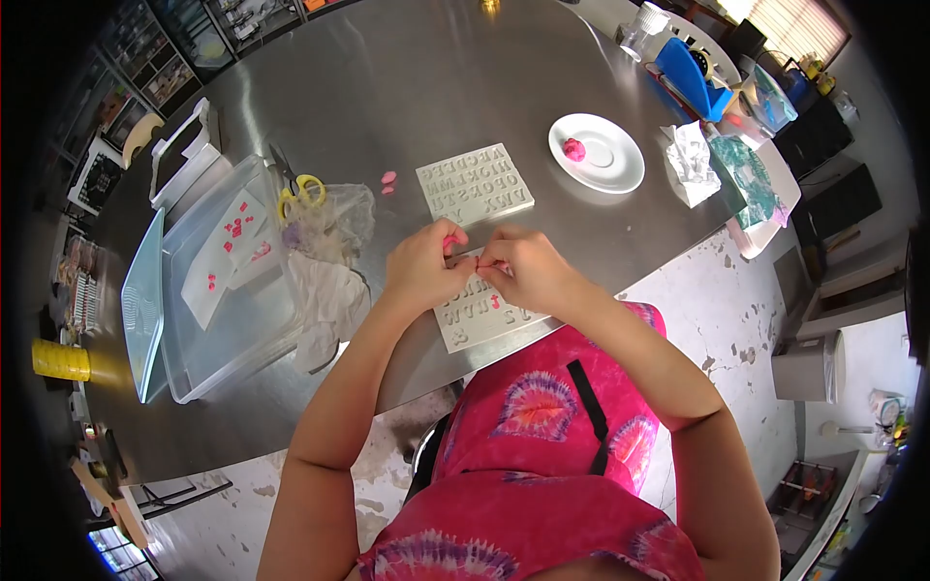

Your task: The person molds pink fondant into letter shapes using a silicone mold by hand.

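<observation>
The left hand and right hand meet, fingertips pinched narrow on a small pink clay piece, kept just above the letter mould, probably for fine control.

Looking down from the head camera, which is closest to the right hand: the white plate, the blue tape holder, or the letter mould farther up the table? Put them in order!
1. letter mould: just beyond the right hand.
2. white plate: farther back, to the right.
3. blue tape holder: at the table's far right edge.
</observation>
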{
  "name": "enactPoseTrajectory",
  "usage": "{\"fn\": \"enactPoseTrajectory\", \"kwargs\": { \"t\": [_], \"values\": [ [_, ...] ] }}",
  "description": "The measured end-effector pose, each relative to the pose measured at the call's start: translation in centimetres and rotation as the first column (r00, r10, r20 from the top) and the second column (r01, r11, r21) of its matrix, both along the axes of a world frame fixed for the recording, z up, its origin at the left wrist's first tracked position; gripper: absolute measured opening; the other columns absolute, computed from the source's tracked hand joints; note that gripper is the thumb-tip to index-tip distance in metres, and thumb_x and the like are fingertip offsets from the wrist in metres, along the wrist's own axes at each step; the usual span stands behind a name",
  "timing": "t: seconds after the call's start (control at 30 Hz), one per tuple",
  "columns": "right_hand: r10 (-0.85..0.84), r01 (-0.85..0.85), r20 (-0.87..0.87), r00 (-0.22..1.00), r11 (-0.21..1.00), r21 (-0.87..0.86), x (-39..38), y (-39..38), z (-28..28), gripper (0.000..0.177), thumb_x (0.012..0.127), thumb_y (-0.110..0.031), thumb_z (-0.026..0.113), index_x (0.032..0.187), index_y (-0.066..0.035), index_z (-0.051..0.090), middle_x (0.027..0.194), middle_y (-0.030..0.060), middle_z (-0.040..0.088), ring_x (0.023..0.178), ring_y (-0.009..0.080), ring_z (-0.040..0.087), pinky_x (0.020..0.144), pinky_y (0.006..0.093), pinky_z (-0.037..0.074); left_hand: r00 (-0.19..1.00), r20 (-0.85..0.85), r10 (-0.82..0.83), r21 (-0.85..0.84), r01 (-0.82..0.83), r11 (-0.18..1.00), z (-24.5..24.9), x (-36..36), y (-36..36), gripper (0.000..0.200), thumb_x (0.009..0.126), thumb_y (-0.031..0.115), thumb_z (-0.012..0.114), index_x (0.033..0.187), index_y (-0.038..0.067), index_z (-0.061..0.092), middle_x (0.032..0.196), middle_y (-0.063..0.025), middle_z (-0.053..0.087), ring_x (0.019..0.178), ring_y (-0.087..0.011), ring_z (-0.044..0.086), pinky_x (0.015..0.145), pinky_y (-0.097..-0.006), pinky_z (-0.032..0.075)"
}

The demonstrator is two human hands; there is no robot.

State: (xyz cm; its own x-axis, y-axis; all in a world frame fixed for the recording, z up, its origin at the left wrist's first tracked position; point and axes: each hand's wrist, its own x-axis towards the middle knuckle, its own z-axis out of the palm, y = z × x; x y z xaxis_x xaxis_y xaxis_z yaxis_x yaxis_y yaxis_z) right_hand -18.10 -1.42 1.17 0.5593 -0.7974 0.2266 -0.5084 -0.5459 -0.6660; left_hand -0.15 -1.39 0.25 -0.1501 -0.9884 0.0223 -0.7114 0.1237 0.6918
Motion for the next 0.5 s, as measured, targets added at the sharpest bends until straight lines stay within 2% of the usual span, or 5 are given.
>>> {"fn": "enactPoseTrajectory", "kwargs": {
  "t": [0.1, 0.17, 0.27, 0.37, 0.5],
  "values": [
    [-0.069, 0.069, 0.031, 0.997, 0.998, -0.005, -0.2, 0.1, 0.1, 0.007, 0.072, -0.005, 0.069, 0.078, -0.001, 0.067, 0.080, 0.0127, 0.061, 0.069, 0.0245, 0.064, 0.065, 0.0325, 0.052, 1.000, -0.011, -0.008, 0.015, 0.008, 1.000, 0.2, -0.1, 0.0, 0.028, 0.066, 0.022, 0.071, 0.088, 0.010, 0.059, 0.075, -0.0025, 0.060, 0.064, -0.0193, 0.062, 0.061, -0.0340, 0.047],
    [-0.105, 0.104, 0.002, 0.995, 0.992, 0.073, -0.4, -0.5, 0.2, 0.007, 0.072, -0.006, 0.069, 0.077, -0.001, 0.067, 0.080, 0.0135, 0.062, 0.070, 0.0251, 0.064, 0.066, 0.0335, 0.051, 1.000, -0.015, -0.015, -0.015, 0.015, 1.000, 0.0, -0.1, 0.1, 0.028, 0.066, 0.022, 0.071, 0.088, 0.010, 0.059, 0.074, -0.0025, 0.060, 0.064, -0.0190, 0.062, 0.061, -0.0340, 0.047],
    [-0.027, 0.033, -0.056, 0.998, 0.994, 0.107, -0.5, -0.9, 1.1, 0.010, 0.070, -0.008, 0.070, 0.076, 0.000, 0.067, 0.080, 0.0140, 0.062, 0.071, 0.0257, 0.064, 0.066, 0.0341, 0.052, 1.000, -0.012, -0.015, -0.013, 0.015, 1.000, -0.1, 0.0, 0.0, 0.028, 0.066, 0.022, 0.071, 0.088, 0.011, 0.059, 0.074, -0.0025, 0.060, 0.064, -0.0188, 0.062, 0.062, -0.0338, 0.047],
    [-0.058, 0.070, -0.093, 0.994, 0.988, 0.136, 0.0, -0.9, 0.9, 0.012, 0.067, -0.009, 0.069, 0.075, 0.000, 0.067, 0.082, 0.0182, 0.062, 0.073, 0.0317, 0.064, 0.068, 0.0374, 0.051, 1.000, 0.002, 0.004, 0.024, -0.004, 1.000, 0.1, -0.2, -0.1, 0.028, 0.066, 0.023, 0.071, 0.088, 0.011, 0.059, 0.074, -0.0024, 0.060, 0.064, -0.0192, 0.062, 0.062, -0.0337, 0.048],
    [-0.083, 0.100, -0.137, 0.987, 0.987, 0.129, 0.2, -1.6, 1.1, 0.013, 0.067, -0.010, 0.070, 0.074, 0.001, 0.068, 0.078, 0.0183, 0.064, 0.072, 0.0307, 0.065, 0.067, 0.0367, 0.051, 1.000, 0.014, 0.024, 0.018, -0.025, 1.000, -0.3, -0.2, -0.2, 0.029, 0.066, 0.023, 0.072, 0.089, 0.011, 0.059, 0.074, -0.0023, 0.061, 0.064, -0.0195, 0.062, 0.063, -0.0337, 0.048]
  ]
}}
